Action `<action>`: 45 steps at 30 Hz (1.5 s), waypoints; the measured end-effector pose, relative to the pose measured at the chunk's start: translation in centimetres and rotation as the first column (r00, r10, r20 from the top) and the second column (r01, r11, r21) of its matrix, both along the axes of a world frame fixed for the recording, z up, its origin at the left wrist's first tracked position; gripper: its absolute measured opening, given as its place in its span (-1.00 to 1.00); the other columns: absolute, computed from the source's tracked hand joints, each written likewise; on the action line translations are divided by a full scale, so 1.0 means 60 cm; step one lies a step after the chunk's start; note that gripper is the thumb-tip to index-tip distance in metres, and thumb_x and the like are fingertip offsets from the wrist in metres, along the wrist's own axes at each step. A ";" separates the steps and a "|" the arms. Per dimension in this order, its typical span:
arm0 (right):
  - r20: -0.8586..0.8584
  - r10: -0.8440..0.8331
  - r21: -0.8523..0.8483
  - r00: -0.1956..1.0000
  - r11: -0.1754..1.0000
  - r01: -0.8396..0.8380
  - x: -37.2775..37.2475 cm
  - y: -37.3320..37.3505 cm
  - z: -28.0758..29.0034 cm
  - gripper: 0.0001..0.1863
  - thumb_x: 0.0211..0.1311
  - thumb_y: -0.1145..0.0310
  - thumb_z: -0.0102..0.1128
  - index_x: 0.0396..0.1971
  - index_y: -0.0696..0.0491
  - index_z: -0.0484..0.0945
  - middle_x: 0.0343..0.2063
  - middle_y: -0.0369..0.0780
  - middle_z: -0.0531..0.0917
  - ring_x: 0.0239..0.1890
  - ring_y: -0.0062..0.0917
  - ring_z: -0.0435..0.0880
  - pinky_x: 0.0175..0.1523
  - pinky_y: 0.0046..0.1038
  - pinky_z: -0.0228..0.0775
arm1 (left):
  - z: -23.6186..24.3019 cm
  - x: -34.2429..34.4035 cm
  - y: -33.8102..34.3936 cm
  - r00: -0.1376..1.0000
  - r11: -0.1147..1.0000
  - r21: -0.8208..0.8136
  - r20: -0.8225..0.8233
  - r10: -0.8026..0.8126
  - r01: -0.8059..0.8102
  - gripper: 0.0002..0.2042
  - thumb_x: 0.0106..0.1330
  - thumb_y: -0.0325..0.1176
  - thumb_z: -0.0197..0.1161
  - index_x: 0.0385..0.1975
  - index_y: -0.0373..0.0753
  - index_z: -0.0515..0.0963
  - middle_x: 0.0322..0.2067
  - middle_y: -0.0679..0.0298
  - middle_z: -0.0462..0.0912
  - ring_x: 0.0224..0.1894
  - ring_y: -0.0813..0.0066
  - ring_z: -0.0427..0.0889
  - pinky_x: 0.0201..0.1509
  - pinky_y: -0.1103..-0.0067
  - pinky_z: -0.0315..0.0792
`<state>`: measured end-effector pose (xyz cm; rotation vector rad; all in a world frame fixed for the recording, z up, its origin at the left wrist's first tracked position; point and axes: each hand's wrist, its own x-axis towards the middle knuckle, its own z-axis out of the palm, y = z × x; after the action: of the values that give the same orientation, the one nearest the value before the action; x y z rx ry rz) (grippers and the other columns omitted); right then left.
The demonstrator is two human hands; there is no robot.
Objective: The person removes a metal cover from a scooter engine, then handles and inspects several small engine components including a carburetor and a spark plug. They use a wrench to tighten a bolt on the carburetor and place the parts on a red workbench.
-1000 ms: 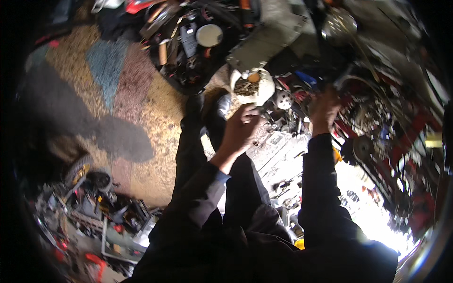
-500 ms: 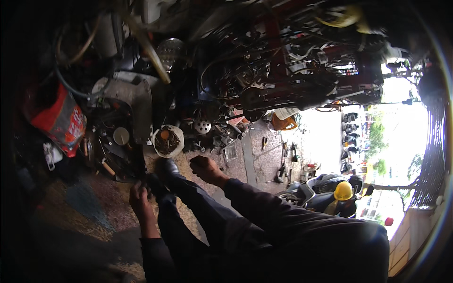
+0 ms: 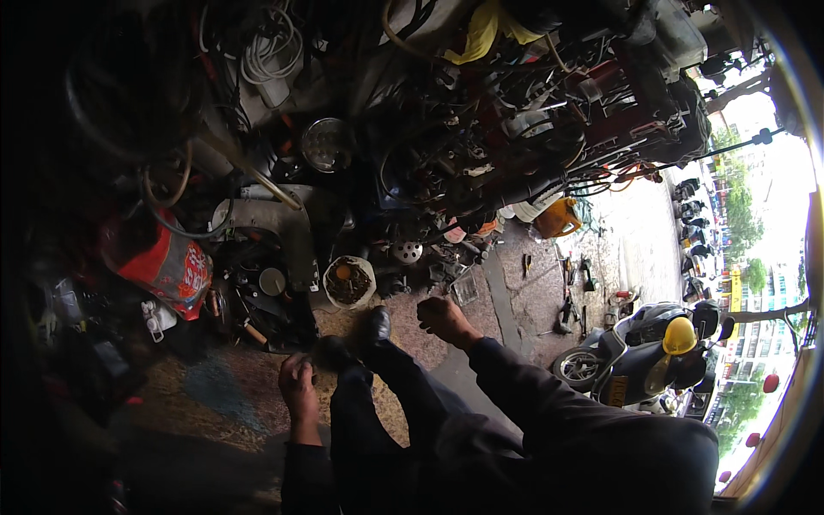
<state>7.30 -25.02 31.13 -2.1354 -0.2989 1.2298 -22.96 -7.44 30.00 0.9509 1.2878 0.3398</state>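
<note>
My left hand (image 3: 299,386) hangs low on the left, next to my dark shoes, its fingers curled. A small dark shape shows at its fingertips; I cannot make out what it is. Farther right, my right hand (image 3: 446,320) is closed with the back of the hand up, and its fingers hide whatever may be inside. Beyond my feet and between the two hands stands a whitish tub (image 3: 329,287) with brownish scraps and a round orange piece in it. Neither hand touches it. A clear square container (image 3: 464,289) lies just past my right hand.
At left lie a red sack (image 3: 176,262), a wooden-handled tool (image 3: 255,333) and a grey curved panel (image 3: 296,232). Cluttered machinery and hoses fill the far side. Hand tools (image 3: 566,313) are scattered at right, near a parked scooter (image 3: 631,360) with a yellow helmet (image 3: 679,336).
The whole view has swung, so the scene sits farther right and lower and looks sharper. My right hand is slightly farther from the tub; both hands stay curled.
</note>
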 end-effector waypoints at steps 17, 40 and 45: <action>-0.076 -0.039 -0.032 0.996 0.999 0.037 0.029 -0.056 0.017 -0.62 0.30 0.19 0.14 -0.09 0.20 0.57 -0.33 -0.20 0.68 -0.36 -0.52 0.69 -0.26 -0.45 0.57 | 0.052 0.099 -0.017 0.993 0.991 -0.076 0.015 -0.113 0.114 -0.67 0.40 -0.35 0.13 0.12 -0.29 0.44 -0.02 0.20 0.55 -0.14 0.49 0.57 -0.14 0.59 0.47; -0.016 -0.259 0.189 0.966 0.948 0.257 0.109 -0.117 0.118 -0.61 0.30 0.26 0.14 -0.04 0.29 0.57 -0.32 -0.17 0.70 -0.36 -0.54 0.68 -0.27 -0.46 0.58 | 0.279 0.310 0.005 0.897 0.917 0.199 0.218 -0.386 0.346 -0.71 0.41 -0.46 0.10 0.11 -0.29 0.45 -0.10 0.25 0.61 -0.15 0.52 0.62 -0.10 0.64 0.49; -0.036 -0.383 0.179 0.923 0.906 0.383 0.156 -0.156 0.110 -0.66 0.19 0.26 0.21 -0.19 0.24 0.61 -0.33 -0.04 0.73 -0.27 -0.35 0.72 -0.11 -0.32 0.53 | 0.303 0.401 -0.024 0.817 0.843 0.311 0.253 -0.519 0.439 -0.76 0.40 -0.47 0.10 0.04 -0.25 0.49 -0.20 0.28 0.65 -0.22 0.52 0.64 -0.17 0.60 0.55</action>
<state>16.63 -34.39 37.74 -1.9185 0.0140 0.9353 1.10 -8.89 48.17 1.3291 0.6694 0.2418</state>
